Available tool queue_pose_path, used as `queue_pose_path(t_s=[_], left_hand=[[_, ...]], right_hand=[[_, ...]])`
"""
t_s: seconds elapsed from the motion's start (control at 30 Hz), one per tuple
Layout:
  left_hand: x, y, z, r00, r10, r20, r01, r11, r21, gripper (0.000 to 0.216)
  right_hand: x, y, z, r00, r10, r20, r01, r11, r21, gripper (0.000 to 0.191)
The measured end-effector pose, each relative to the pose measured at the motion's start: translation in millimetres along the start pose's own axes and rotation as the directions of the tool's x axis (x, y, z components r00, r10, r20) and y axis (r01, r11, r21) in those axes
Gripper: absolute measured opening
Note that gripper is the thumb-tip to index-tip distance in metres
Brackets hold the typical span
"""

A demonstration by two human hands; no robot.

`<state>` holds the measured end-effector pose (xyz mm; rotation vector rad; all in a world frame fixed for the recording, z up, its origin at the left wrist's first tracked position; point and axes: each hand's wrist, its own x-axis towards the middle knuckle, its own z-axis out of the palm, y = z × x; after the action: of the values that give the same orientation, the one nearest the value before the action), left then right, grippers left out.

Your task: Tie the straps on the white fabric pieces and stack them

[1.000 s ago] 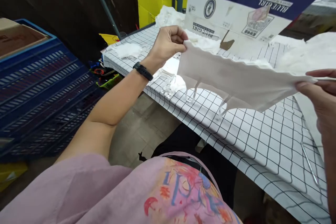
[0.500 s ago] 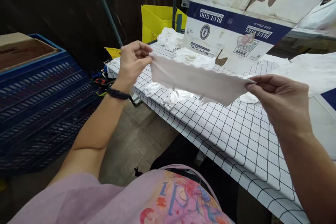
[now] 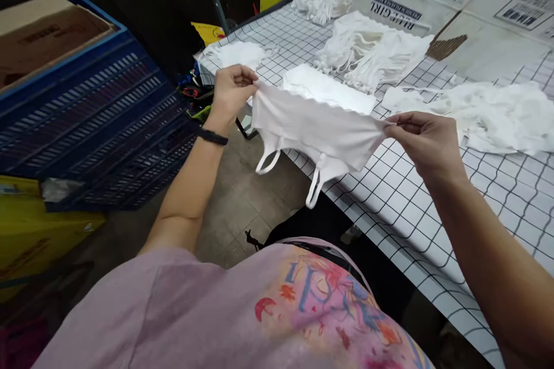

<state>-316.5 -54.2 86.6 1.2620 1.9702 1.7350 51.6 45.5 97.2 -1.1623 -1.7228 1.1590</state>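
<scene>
I hold a small white stretch-fabric garment with thin shoulder straps (image 3: 315, 130) spread in the air over the near left edge of the bench (image 3: 433, 207), which wears a white cloth with a black grid. My left hand (image 3: 231, 89) has its fingers pinched shut on the garment's left corner; my right hand (image 3: 426, 141) pinches the right corner the same way. Two strap loops dangle below. Just beyond lies a flat folded white piece (image 3: 329, 87), with heaps of white garments (image 3: 367, 49) farther off. A blue plastic crate (image 3: 86, 121) stands at left.
</scene>
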Motion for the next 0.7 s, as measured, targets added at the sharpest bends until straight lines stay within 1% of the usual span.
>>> queue_pose_path(t_s=[0.07,0.17,0.3,0.37,0.43,0.57,0.7], left_hand=[[10,-11,18,0.999,-0.004,0.051,0.004,1.000,0.003,0.024],[29,-14,42,0.996,0.024,0.083,-0.023,1.000,-0.007,0.024],[48,-11,58,0.994,0.076,0.075,-0.075,0.997,-0.021,0.023],[52,-10,61,0.990,0.115,0.087,-0.115,0.993,-0.012,0.024],[54,-8,61,0.986,0.129,0.107,-0.130,0.991,0.008,0.024],[52,-3,59,0.988,0.095,0.124,-0.101,0.994,0.042,0.019],[43,-1,52,0.990,0.104,0.099,-0.109,0.993,0.045,0.022]], right_hand=[[8,12,0,0.998,-0.028,-0.054,0.028,1.000,-0.014,0.015],[15,19,-6,0.991,-0.074,-0.112,0.067,0.996,-0.063,0.016],[17,20,-12,0.983,-0.109,-0.146,0.087,0.985,-0.150,0.023],[17,20,-13,0.980,-0.111,-0.168,0.083,0.983,-0.164,0.024],[16,19,-13,0.978,-0.107,-0.177,0.083,0.987,-0.141,0.023],[13,18,-14,0.977,-0.100,-0.187,0.081,0.991,-0.105,0.024],[8,16,-15,0.982,-0.080,-0.174,0.065,0.994,-0.088,0.027]])
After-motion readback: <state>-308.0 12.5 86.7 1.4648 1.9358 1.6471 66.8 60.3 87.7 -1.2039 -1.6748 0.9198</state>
